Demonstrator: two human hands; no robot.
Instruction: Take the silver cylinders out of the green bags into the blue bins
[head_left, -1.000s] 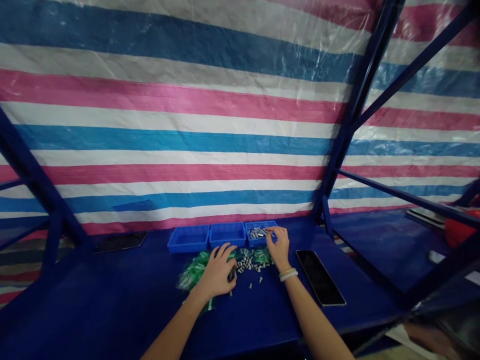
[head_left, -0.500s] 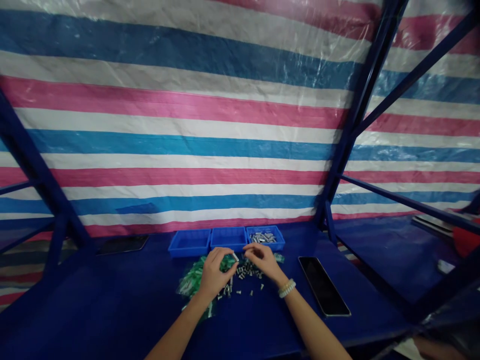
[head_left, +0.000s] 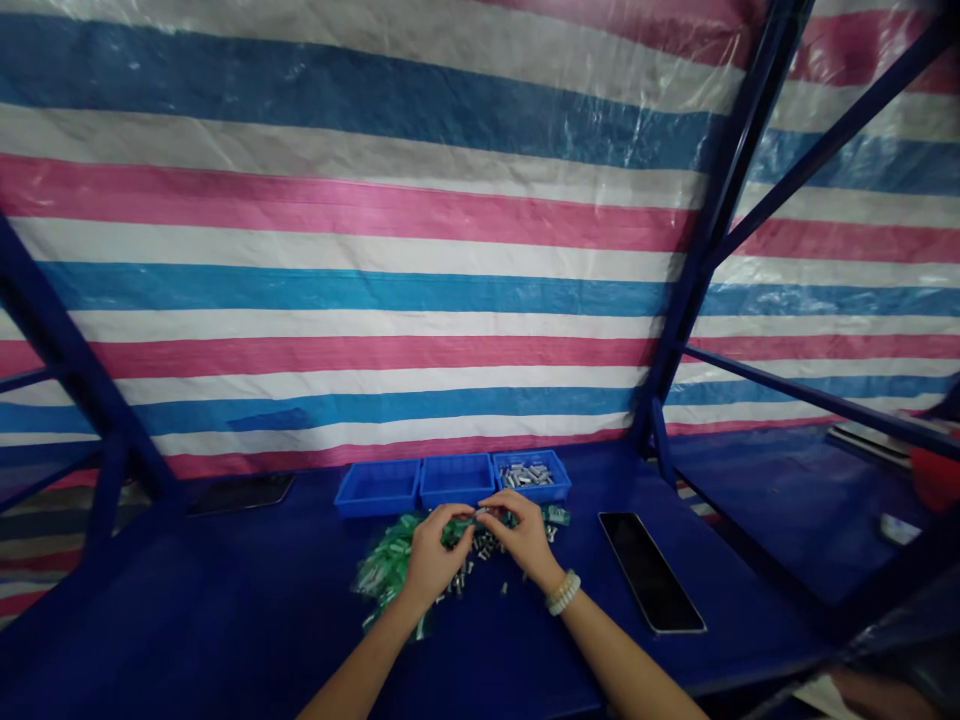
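Head view: a person's two bare hands work close together above a blue bench (head_left: 262, 610), in front of three blue trays.
Left hand: left hand (head_left: 436, 555), thumb and fingertips nearly together, pinching a small pale piece (head_left: 479, 513).
Right hand: right hand (head_left: 525, 540), thumb and fingertips drawn in at the same piece, meeting the left's; whether it grips a second part is too small to tell.
Wrist: beaded bracelet (head_left: 564, 592), right side.
Screws: loose small screws (head_left: 486, 548) on the bench, under and between the hands; a few lie apart, nearer the person.
Bags: heap of green plastic bags (head_left: 386, 562), just beside the left hand.
Trays: left tray (head_left: 377, 505), middle tray (head_left: 457, 498) and right tray (head_left: 556, 492) in a row; metal pieces (head_left: 525, 475) lie in the right one.
Phone: dark-screened phone (head_left: 651, 575), right of the right hand, apart from it.
Backdrop: striped sheet (head_left: 375, 220) behind the bench.
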